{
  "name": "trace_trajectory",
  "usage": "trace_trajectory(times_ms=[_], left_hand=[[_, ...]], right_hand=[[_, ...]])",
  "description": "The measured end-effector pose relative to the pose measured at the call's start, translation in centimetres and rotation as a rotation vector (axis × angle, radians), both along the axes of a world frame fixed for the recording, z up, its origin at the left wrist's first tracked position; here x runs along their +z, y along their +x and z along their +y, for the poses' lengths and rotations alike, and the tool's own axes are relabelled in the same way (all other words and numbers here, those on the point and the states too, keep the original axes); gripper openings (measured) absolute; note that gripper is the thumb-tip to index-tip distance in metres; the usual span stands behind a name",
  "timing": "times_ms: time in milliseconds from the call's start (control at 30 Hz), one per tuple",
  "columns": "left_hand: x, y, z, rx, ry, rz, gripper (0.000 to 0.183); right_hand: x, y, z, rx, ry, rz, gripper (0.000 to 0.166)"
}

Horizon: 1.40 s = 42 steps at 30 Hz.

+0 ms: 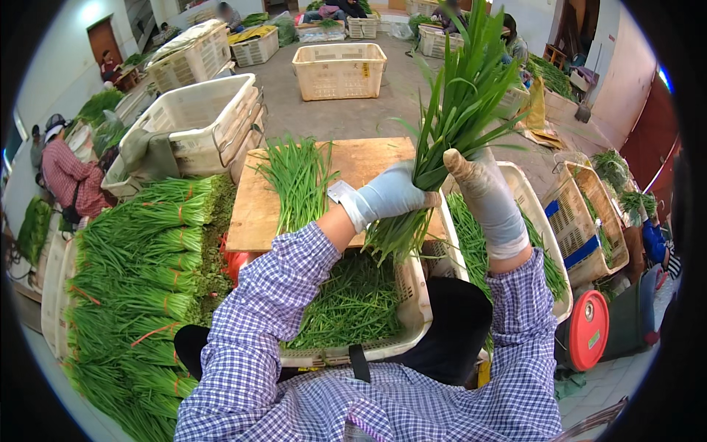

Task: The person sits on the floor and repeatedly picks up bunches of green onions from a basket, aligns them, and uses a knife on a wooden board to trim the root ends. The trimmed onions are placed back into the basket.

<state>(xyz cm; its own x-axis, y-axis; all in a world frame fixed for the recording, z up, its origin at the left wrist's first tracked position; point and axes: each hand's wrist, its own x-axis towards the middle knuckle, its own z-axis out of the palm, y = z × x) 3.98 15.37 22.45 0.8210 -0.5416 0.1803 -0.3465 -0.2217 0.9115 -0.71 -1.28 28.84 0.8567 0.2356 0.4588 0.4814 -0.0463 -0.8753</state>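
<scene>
My left hand (pixel 395 192), in a pale glove, grips a bunch of long green garlic chives (pixel 461 94) that stands tilted above the board. Shorter leaf ends (pixel 403 232) hang below that fist. A small metal plate (pixel 339 191) sits at the left glove's cuff. My right hand (pixel 483 193), gloved and stained at the thumb, is upright against the right side of the bunch; its fingers are partly hidden by leaves. On the wooden board (pixel 370 152) lies a smaller pile of chives (pixel 298 182). Loose leaf scraps (pixel 348 304) fill a crate (pixel 411 293) before my lap.
Banded chive bundles (pixel 143 265) are stacked at my left. A crate of chives (pixel 530 221) stands at my right, near a red-lidded bucket (pixel 589 330). Ahead are a plastic crate (pixel 339 72) and stacked crates (pixel 193 121). A person (pixel 72 171) sits at far left.
</scene>
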Motion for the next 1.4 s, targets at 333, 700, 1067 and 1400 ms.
trace_trajectory(times_ms=[333,700,1067,1400], left_hand=[[-1.1,-10.4,4.2,-0.114,-0.183,0.017,0.047],[-7.7,-18.0,7.4,0.128,-0.510,0.218,0.023],[-11.6,-19.2,9.3,0.517,-0.279,-0.014,0.026],[-13.1,-19.0,11.1,0.563,-0.324,0.093,0.032]], right_hand=[[0.5,-6.5,3.7,0.235,0.564,0.456,0.024],[-4.0,-8.7,4.5,0.002,-0.154,0.267,0.069],[-6.9,-13.4,9.5,-0.294,-0.761,-0.489,0.017],[-6.9,-13.1,7.3,-0.203,-0.325,-0.451,0.011]])
